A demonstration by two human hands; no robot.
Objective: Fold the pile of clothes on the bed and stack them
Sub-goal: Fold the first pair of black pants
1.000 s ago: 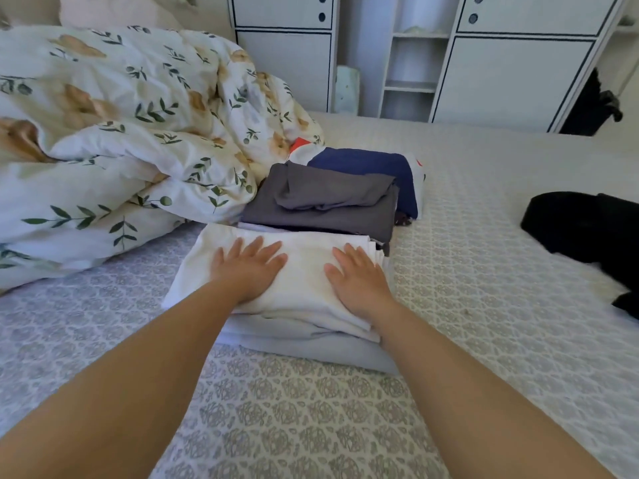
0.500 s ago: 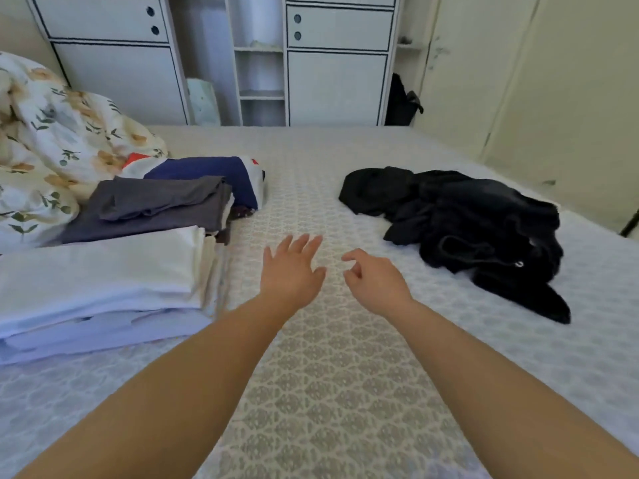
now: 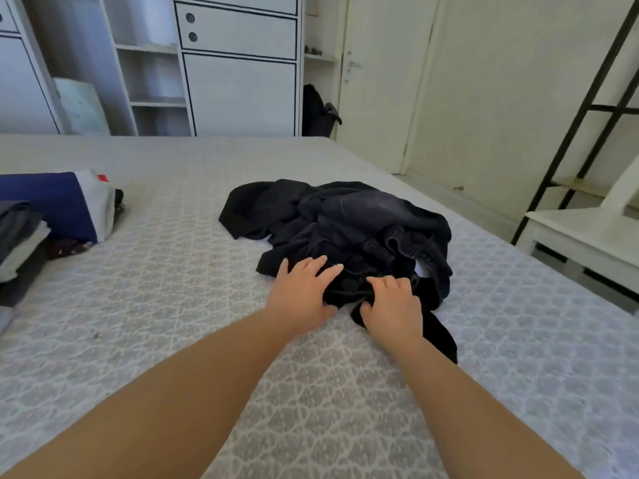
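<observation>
Black clothes heap (image 3: 345,219), two hands on it

We find the scene evenly and softly lit, moderately bright, with no hard shadows; the source itself cannot be determined. The bedspread (image 3: 166,305) shows a cool bluish cast toward the near left and right, and reads warmer grey at centre. The black pile of clothes (image 3: 345,229) is underexposed, its folds mostly lost in darkness, with a faint sheen on its upper surface. Only a thin, soft shadow lies beneath the forearms. We note wide-angle distortion: the dark frame (image 3: 581,122) at far right leans, and the cabinet (image 3: 238,63) lines tilt. Detail is soft throughout, and the cabinet fronts look slightly smeared. No glare observed.
</observation>
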